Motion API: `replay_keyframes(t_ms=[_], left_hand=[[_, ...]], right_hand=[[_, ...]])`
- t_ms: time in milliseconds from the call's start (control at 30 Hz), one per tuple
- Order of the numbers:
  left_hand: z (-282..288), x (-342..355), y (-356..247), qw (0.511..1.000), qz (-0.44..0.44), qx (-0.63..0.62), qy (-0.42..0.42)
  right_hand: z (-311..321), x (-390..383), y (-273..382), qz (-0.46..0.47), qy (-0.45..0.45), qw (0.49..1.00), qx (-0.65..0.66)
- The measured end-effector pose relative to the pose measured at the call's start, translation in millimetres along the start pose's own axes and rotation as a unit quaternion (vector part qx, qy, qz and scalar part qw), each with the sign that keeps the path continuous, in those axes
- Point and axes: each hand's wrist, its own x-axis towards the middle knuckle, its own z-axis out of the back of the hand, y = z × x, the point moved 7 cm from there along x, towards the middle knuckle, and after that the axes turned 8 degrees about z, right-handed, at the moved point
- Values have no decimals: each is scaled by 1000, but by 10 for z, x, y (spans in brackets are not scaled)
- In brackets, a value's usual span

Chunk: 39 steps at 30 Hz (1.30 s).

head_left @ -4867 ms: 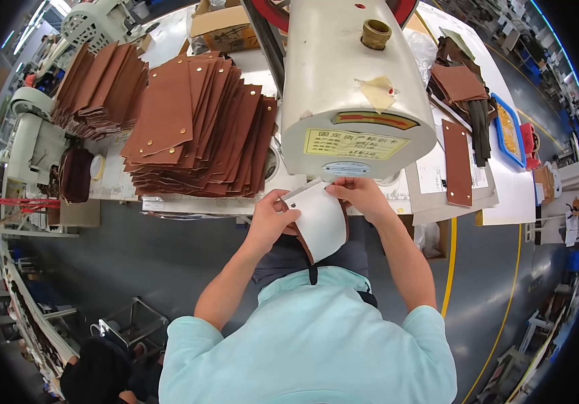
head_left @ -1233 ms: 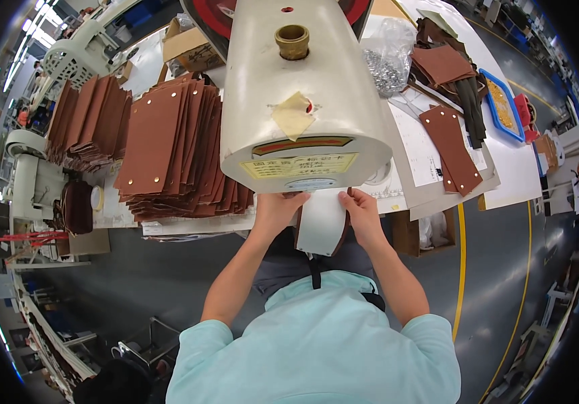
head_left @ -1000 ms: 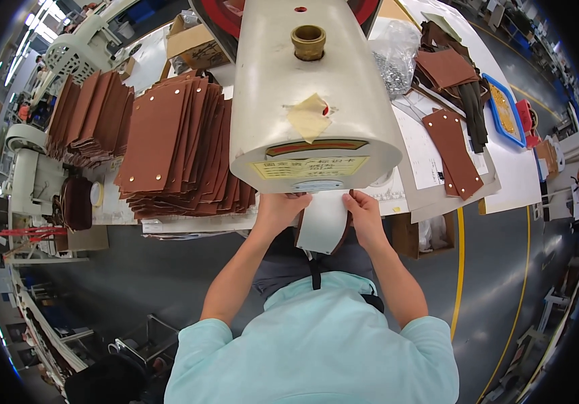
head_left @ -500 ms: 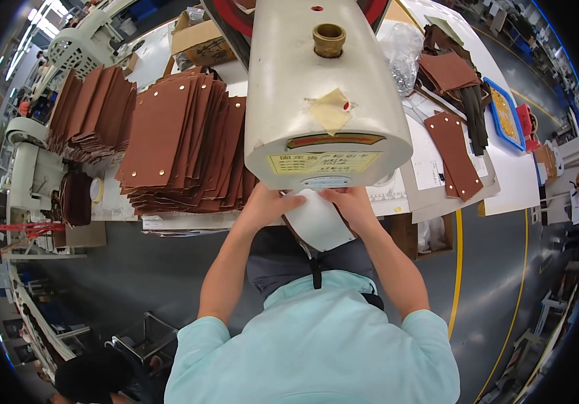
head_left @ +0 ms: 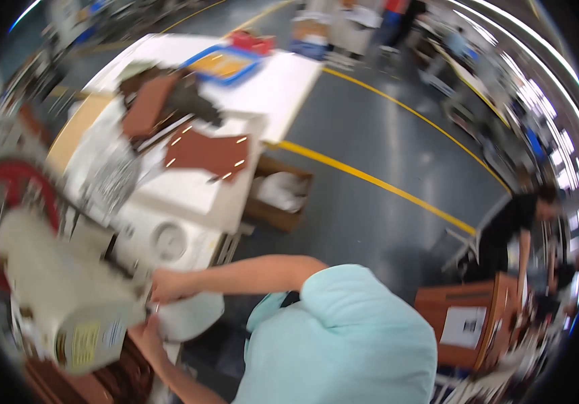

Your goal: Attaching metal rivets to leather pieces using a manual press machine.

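Observation:
Both my hands are at the cream-coloured machine head, close to its working end. A pale piece, white on the side facing up, hangs from there over the table's edge toward my body. At its upper edge my right hand is closed, fingers pressed together on the piece. My left hand pinches the piece's other side near the machine. The machine's front end and motion blur partly hide the fingertips.
Reddish-brown leather panels are stacked beyond the machine. Farther along the table lie a studded brown panel, clear plastic and a blue-rimmed tray. A cardboard box stands below. A person in black is at the right.
The view has swung to the right, so the machine and my hands now appear at the lower left, blurred. My hands stay on the white-sided piece.

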Motion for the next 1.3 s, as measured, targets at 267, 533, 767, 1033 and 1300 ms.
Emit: replay_keyframes(t_ms=[267,533,767,1033,1300], left_hand=[[-442,-74,-357,996,-34,88,-10],[-294,-247,-354,989,25,142,-41],[-61,-740,-357,993,29,-53,-104],[208,-1221,-121,989,47,-143,7],[-412,-1098,-178,951,151,112,247]], right_hand=[[203,114,-550,-67,-63,996,-10],[131,-48,-351,-63,-41,997,16],[439,-468,-440,64,280,921,-263],[857,-266,-226,-5,104,988,-117],[329,-323,-402,-16,174,981,-86]])
